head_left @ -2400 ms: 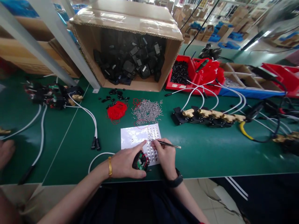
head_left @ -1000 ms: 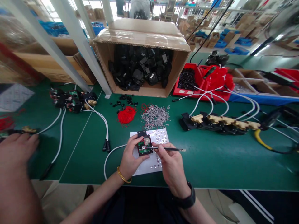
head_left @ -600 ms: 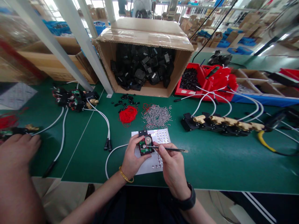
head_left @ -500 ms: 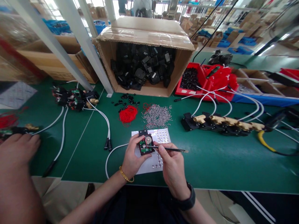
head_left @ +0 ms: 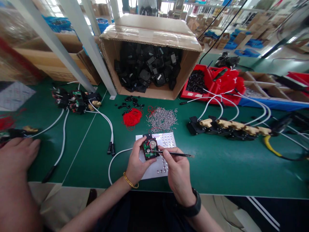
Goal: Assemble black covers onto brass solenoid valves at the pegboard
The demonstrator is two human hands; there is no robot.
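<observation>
My left hand (head_left: 138, 160) grips a small black housing (head_left: 146, 155) with a green circuit board and a round silver part inside, held above a white sheet (head_left: 147, 175). Between the fingers of my right hand (head_left: 178, 166) is a thin dark pair of tweezers (head_left: 175, 154). Their tip points into the housing near a small round metal piece on the board. On the sheet lie rows of small shiny round pieces (head_left: 166, 140). A white cable (head_left: 109, 167) curves out to the left of the housing.
Behind lie a bundle of red wires (head_left: 132, 118), a heap of small metal pins (head_left: 163, 120) and a cardboard box (head_left: 151, 32) of black parts. Assembled units with brass fittings (head_left: 225, 123) stand right; red bins (head_left: 196, 80) are behind them. A co-worker's hand (head_left: 20, 154) rests at left.
The housing has shifted and tilted very slightly in my left hand. The tweezers' tip stays over the board. The view has moved a little.
</observation>
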